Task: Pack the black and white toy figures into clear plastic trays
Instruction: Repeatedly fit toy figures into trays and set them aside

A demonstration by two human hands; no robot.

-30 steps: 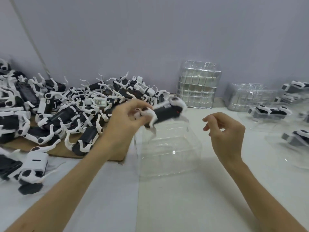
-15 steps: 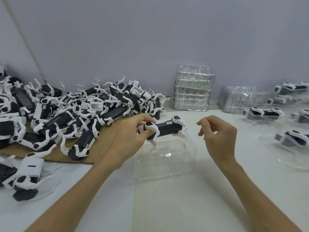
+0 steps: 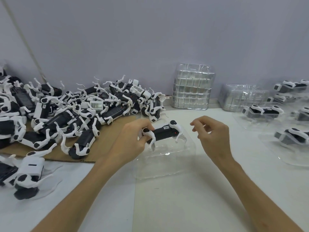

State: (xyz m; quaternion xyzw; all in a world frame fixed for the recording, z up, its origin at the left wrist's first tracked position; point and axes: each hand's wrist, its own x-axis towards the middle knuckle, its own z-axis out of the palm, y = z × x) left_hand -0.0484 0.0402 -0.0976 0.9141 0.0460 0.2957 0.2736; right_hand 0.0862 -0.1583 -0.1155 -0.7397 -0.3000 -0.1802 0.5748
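My left hand (image 3: 132, 141) grips the rear end of a black and white toy figure (image 3: 164, 132), a dog-like body with white legs. The figure stands legs down on a clear plastic tray (image 3: 167, 161) in the middle of the white table. My right hand (image 3: 213, 136) hovers just right of the figure with loosely curled fingers, holding nothing and not touching it. A big heap of the same figures (image 3: 75, 111) lies on brown cardboard at the left.
Two stacks of clear trays stand against the wall, a tall one (image 3: 193, 86) and a lower one (image 3: 244, 97). Packed trays with figures (image 3: 264, 113) cover the right side. One more figure in a tray (image 3: 27, 176) sits at the near left.
My left hand has lowered the figure from the air down onto the clear tray. My right hand has stayed close beside it.
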